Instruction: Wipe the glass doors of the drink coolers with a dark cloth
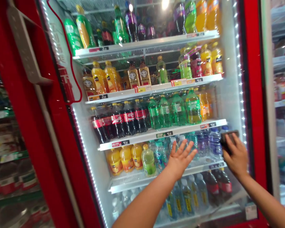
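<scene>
A glass door of a red drinks cooler fills the middle of the head view, with lit shelves of bottles behind it. My left hand is spread with fingers apart, palm toward the glass and apparently resting on it. Near the door's right edge, my right hand presses a dark cloth or sponge-like pad against the glass. My fingers cover part of the pad, and its exact kind is blurred.
A red door frame with a grey handle stands at the left. Cola bottles and green soda bottles line the middle shelf. A white sticker marks the lower right corner. Another stocked cooler is at the right.
</scene>
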